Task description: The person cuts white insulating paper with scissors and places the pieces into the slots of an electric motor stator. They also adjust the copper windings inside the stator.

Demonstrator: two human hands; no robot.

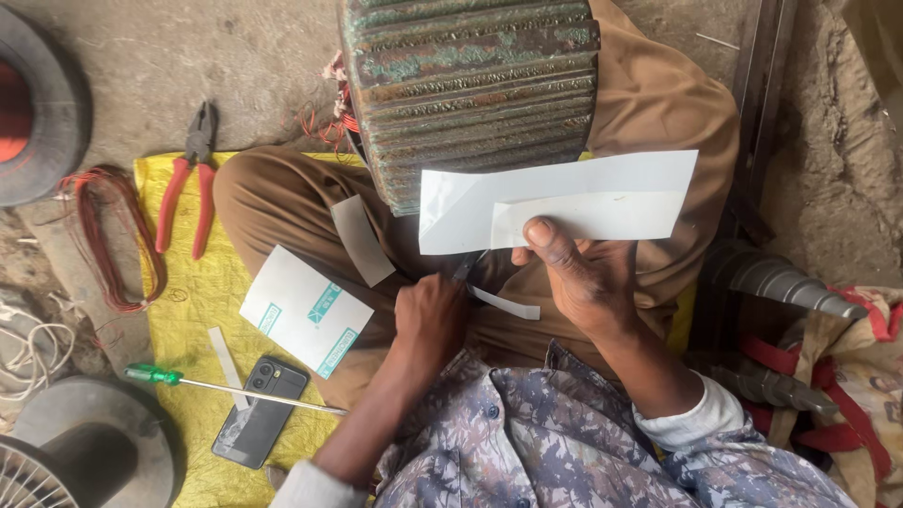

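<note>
Seated on a yellow mat (188, 282) on the floor, the person's right hand (588, 273) pinches white paper sheets (564, 198) while the left hand (431, 320), closed on scissors (467, 268), is mid-cut, which needs steady feeding of the sheet.

Soft, even daylight, fairly bright, no hard shadows. Mild glare on white paper sheet (564, 202) above right hand (583, 277). Dim shade under left hand (431, 320). Focus mostly sharp; slight softness and stretching toward frame corners.
</note>
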